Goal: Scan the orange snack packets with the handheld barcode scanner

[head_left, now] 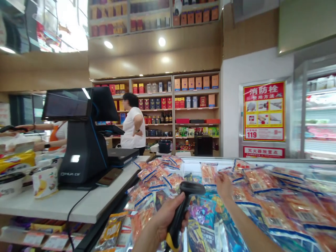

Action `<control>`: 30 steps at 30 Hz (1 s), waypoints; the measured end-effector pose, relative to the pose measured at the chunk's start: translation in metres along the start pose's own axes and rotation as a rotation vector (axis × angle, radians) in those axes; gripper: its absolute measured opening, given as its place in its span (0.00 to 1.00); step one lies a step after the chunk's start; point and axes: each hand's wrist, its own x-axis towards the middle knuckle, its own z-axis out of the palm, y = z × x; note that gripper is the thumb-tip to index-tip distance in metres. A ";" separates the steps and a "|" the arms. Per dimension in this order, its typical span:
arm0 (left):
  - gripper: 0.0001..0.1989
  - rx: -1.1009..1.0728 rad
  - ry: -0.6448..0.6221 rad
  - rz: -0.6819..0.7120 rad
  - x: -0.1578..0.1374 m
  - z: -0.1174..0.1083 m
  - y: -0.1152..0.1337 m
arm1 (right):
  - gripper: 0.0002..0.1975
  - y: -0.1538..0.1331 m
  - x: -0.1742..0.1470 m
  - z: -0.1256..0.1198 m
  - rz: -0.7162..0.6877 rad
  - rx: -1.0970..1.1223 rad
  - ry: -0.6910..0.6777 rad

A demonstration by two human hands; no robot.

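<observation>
My left hand (170,213) is wrapped around the handle of a black and yellow barcode scanner (193,188), whose head points away from me. My right hand (224,182) is closed at the right edge of a clear plastic packet (208,174) of orange-red food, held up just beyond the scanner head. Its fingertips are partly hidden behind the hand. Similar blue-striped packets (262,179) lie heaped to the right, and another pile of packets (154,176) is on the left. Colourful blue pouches (201,211) show below, between my arms.
Left of me, a white counter (105,199) carries a point-of-sale terminal (78,157), a phone (109,176) and a patterned paper cup (45,182). A person in a white shirt (133,129) stands beyond, before shelves (195,92) of boxes. Another person's arm (39,127) reaches in at far left.
</observation>
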 end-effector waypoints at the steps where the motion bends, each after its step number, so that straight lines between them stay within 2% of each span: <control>1: 0.21 0.017 0.005 0.000 -0.002 0.001 0.000 | 0.19 0.000 0.002 -0.002 0.001 0.019 0.008; 5: 0.21 0.039 -0.005 0.024 -0.009 0.004 0.004 | 0.19 -0.004 0.001 -0.006 -0.004 0.049 0.026; 12: 0.20 0.039 0.008 0.042 -0.005 0.014 0.011 | 0.18 -0.009 0.008 -0.015 -0.029 -0.089 0.049; 16: 0.19 0.047 0.105 0.117 -0.005 -0.006 0.018 | 0.19 0.010 0.031 -0.039 -0.008 -0.317 0.067; 20: 0.19 0.033 0.185 0.132 -0.012 -0.033 0.024 | 0.18 0.026 0.045 -0.063 -0.020 -0.595 0.048; 24: 0.18 0.029 0.229 0.119 -0.019 -0.047 0.023 | 0.18 0.004 0.029 -0.060 -0.116 -0.720 0.160; 26: 0.17 0.028 0.244 0.116 -0.021 -0.050 0.022 | 0.17 -0.020 0.009 -0.045 -0.190 -0.677 0.043; 27: 0.17 0.028 0.250 0.115 -0.022 -0.052 0.021 | 0.17 -0.032 -0.004 -0.036 -0.216 -0.647 -0.098; 30: 0.17 0.027 0.267 0.113 -0.026 -0.056 0.021 | 0.23 -0.061 -0.048 -0.004 -0.117 -0.570 -0.608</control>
